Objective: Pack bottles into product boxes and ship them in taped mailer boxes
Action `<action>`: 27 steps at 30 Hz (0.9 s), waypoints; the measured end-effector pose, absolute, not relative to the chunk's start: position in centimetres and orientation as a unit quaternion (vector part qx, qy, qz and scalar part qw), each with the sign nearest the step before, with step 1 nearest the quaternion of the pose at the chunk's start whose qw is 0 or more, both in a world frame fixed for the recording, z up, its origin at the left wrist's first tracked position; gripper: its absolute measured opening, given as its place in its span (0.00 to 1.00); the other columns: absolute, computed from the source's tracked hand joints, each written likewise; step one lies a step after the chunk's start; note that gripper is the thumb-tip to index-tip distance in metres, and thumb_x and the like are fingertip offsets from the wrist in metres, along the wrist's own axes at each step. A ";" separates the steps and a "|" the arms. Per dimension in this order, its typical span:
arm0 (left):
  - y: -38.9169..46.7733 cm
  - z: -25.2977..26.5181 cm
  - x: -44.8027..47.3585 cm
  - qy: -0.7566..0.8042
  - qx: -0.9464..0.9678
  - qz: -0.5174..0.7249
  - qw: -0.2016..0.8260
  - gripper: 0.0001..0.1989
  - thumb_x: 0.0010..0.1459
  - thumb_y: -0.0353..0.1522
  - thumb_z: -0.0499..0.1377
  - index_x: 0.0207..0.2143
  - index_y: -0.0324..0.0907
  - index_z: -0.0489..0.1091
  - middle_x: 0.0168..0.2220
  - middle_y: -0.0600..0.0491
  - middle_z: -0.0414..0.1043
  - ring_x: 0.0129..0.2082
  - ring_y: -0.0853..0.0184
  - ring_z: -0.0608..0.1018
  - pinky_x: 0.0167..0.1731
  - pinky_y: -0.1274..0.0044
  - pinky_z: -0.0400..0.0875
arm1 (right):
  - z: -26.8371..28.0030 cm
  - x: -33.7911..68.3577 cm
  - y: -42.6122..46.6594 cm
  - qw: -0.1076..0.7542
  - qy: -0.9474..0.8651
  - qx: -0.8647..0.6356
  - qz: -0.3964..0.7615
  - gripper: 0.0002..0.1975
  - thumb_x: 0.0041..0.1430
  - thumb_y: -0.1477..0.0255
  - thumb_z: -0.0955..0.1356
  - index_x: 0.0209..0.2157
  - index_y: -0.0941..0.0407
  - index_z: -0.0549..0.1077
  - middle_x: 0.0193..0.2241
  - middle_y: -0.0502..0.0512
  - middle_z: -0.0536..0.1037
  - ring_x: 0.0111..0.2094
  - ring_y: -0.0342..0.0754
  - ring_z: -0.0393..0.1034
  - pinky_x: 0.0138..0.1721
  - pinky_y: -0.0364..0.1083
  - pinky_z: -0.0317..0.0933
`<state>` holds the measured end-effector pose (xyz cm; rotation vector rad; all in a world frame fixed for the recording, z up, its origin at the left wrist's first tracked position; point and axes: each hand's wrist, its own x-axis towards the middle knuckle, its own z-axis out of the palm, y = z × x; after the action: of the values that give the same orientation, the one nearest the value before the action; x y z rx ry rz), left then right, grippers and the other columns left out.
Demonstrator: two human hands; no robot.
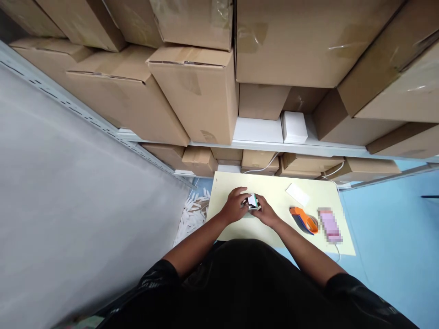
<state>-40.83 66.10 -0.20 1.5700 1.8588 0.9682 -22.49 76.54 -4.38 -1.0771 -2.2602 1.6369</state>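
A small box [253, 201], white and dark with a green edge, is held between both hands over the pale yellow table [270, 183]. My left hand [236, 204] grips its left side, with the index finger stretched out above it. On the opposite side, my right hand [264, 210] is closed on the box's right edge. A white flap seems to stand up on the box's top. What is inside it is too small to make out.
Right of my hands lie a white card [297, 194], an orange and blue tape dispenser [303, 220] and a blurred pink item [330, 225]. White scraps [194, 214] are heaped left of the table. Beyond it, shelves [260, 130] hold cardboard boxes [199, 91] and a small white box [294, 127].
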 end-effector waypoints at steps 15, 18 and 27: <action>65.7 -0.5 -41.0 0.655 0.574 0.322 0.372 0.29 0.53 0.24 0.59 0.58 0.46 0.75 0.68 0.48 0.65 0.68 0.58 0.68 0.68 0.64 0.61 | -1.2 -22.0 72.6 0.124 -0.751 -0.486 0.430 0.19 0.67 0.65 0.60 0.54 0.48 0.75 0.40 0.54 0.83 0.44 0.58 0.77 0.48 0.55 0.69; 65.9 1.4 -40.2 0.722 0.600 0.194 0.284 0.21 0.55 0.35 0.65 0.52 0.46 0.78 0.61 0.46 0.73 0.62 0.52 0.72 0.64 0.61 0.65 | -2.1 -21.2 73.0 0.147 -0.739 -0.476 0.453 0.21 0.64 0.66 0.62 0.55 0.47 0.76 0.46 0.53 0.83 0.50 0.58 0.77 0.54 0.57 0.69; 69.3 5.0 -36.4 0.754 0.598 -0.056 0.264 0.19 0.48 0.45 0.70 0.38 0.42 0.80 0.44 0.37 0.77 0.50 0.43 0.75 0.50 0.56 0.68 | -4.1 -19.2 72.5 0.140 -0.812 -0.324 0.465 0.37 0.58 0.71 0.66 0.69 0.50 0.60 0.66 0.60 0.68 0.67 0.58 0.63 0.68 0.62 0.57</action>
<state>-36.38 69.27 5.03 1.6179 2.0396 -0.1520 -19.23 72.53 -4.06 -0.9362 -2.3460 1.3443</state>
